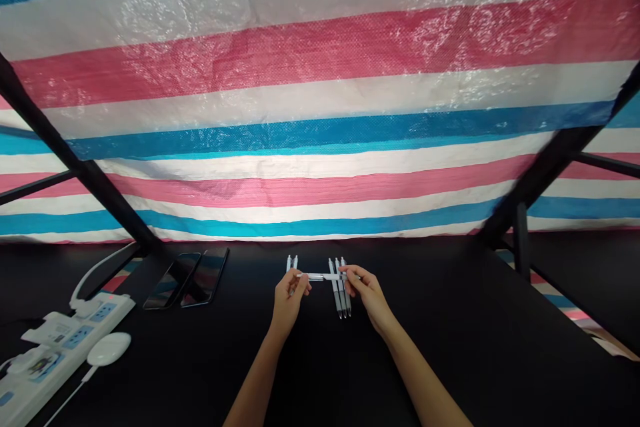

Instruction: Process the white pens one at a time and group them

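A slim white pen (316, 277) is held level between my two hands, above the black table. My left hand (289, 297) pinches its left end between thumb and fingers. The fingers of my right hand (369, 295) are closed on the right end and partly cover it. Below the pen's right half lie three white pens with grey grips (337, 293), side by side with their tips toward me. Two more white pens (289, 263) stick out from behind my left hand, which hides their lower parts.
Two dark phones (173, 281) lie on the table (320, 373) to the left. Nearer me are a white power strip (65, 353) with plugs and a round white charger (109, 349) on a cable. Black frame bars (115, 197) flank a striped plastic sheet (320, 130).
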Demonstrator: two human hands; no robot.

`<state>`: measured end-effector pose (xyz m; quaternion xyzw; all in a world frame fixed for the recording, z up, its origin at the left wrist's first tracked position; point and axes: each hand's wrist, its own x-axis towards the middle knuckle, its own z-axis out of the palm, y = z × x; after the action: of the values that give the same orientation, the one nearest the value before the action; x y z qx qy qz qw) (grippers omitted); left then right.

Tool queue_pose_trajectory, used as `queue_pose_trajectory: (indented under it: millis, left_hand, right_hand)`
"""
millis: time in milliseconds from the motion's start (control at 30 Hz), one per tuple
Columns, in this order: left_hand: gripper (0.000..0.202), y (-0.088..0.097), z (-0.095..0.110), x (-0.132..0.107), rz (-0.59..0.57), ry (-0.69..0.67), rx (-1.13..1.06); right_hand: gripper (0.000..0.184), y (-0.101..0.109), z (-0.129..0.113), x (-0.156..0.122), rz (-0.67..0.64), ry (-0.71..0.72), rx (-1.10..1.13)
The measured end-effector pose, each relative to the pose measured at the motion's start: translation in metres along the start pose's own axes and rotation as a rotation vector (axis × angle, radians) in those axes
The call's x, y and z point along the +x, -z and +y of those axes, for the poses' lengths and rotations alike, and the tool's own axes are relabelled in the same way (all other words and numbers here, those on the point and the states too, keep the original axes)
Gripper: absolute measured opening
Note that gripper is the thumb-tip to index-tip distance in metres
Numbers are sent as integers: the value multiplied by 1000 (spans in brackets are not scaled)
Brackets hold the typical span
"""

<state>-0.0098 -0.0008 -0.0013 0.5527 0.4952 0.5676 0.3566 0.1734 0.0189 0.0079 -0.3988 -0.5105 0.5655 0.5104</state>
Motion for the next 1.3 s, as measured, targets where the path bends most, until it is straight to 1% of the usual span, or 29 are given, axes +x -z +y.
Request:
queue_pose_trajectory:
  millis: [133, 167, 233, 267, 400, 567, 767, 1000, 1133, 1233, 1300]
  left_hand:
    - [26, -2, -2, 0, 17, 22, -18]
    - [29, -2, -2, 0, 22, 20, -23]
    - [41, -2, -3, 0, 32, 5, -13]
    - [44, -2, -3, 0, 29, -5, 3]
    - [31, -2, -1, -1, 6, -28, 50]
    - [20, -2, 1, -1, 33, -32, 96]
    - [31, -2, -1, -1, 25, -14, 52]
    - [37, -2, 1, -1, 51, 32, 5]
    - [43, 0, 1, 0, 81, 35, 35]
    - [48, 1, 1, 0, 100, 40, 70]
    - [46, 1, 1, 0, 97, 31, 56]
  right_hand:
    - [37, 1, 0, 0, 24, 16, 7]
    - [37, 2, 0, 1, 36, 19, 13]
    - [37, 3, 0, 1, 58, 22, 21]
    - [37, 3, 0, 1, 65, 23, 23]
    - [40, 4, 2, 2, 65, 13, 28]
    - [39, 3, 0, 1, 50, -13, 47]
    - [34, 1, 0, 0, 15, -8, 29]
    - [34, 1, 1, 0, -20, 26, -23]
    - [34, 0, 0, -1, -46, 42, -41]
    - [32, 0, 0, -2, -37, 55, -44]
    - [30, 0, -1, -2, -10, 61, -40]
